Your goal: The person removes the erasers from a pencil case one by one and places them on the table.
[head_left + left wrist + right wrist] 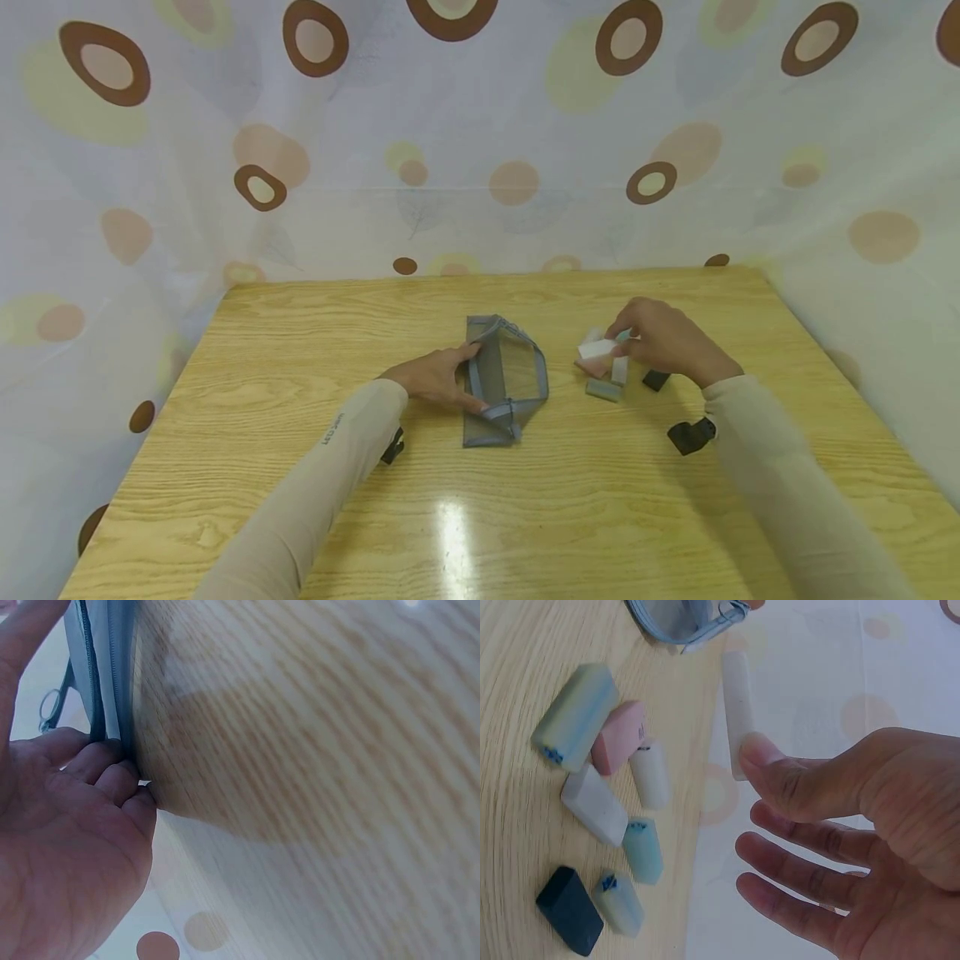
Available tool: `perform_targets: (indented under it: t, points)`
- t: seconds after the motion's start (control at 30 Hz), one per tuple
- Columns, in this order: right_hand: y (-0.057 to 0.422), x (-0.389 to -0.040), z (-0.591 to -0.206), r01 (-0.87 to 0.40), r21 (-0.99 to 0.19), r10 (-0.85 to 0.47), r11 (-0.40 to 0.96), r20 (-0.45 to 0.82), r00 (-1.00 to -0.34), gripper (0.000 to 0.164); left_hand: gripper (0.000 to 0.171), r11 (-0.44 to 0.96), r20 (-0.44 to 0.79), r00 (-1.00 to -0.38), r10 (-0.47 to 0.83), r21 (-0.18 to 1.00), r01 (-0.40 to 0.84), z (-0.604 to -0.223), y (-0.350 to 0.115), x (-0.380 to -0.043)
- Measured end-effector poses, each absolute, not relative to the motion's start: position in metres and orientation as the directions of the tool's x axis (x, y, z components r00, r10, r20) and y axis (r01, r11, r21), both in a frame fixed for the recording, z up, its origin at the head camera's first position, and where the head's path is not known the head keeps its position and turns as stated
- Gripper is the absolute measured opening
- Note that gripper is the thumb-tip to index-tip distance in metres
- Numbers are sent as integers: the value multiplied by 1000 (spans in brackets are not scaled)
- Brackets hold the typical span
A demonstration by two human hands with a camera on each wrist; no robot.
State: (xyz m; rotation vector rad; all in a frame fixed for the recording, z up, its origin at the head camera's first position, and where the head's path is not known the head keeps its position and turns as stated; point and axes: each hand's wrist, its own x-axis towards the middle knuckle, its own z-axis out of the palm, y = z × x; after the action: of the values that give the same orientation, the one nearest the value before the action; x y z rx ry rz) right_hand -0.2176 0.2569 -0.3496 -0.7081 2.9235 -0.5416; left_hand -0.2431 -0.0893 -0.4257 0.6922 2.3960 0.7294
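Observation:
A blue-grey zip pouch (491, 371) with see-through panels lies on the wooden table, its mouth spread apart. My left hand (429, 377) holds it by the left side, thumb at the near edge; in the left wrist view, curled fingers (112, 769) touch the fabric beside the zip. To the right, my right hand (671, 340) pinches a white eraser (737, 701) above several others. Under it in the right wrist view lie a pink eraser (618, 738), a large striped eraser (576, 718), a white eraser (595, 804), a light-blue eraser (643, 851) and a dark eraser (570, 911).
The wooden table (337, 333) runs back to a sheet (465, 225) with brown and beige spots, which also hangs along both sides. Black wrist cameras (692, 435) sit under each sleeve. A glare spot shows on the table's near part.

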Motion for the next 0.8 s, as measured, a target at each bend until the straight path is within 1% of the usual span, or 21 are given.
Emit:
perform_targets:
  t: [0.17, 0.33, 0.6, 0.8]
  points:
    - [267, -215, -347, -402, -364, -434, 840, -7, -901, 15, 110, 726, -339, -727, 598, 613, 311, -426, -90, -243]
    - [277, -211, -349, -416, -361, -445, 835, 4, -896, 11, 110, 720, -333, -725, 602, 620, 312, -426, -91, -244]
    - [290, -202, -357, -390, -354, -432, 850, -44, -901, 13, 110, 717, -333, -720, 608, 620, 319, -426, -91, -244]
    - [296, -197, -363, -385, -360, -431, 850, -54, -901, 14, 110, 715, -335, -718, 610, 623, 317, -426, -91, -244]
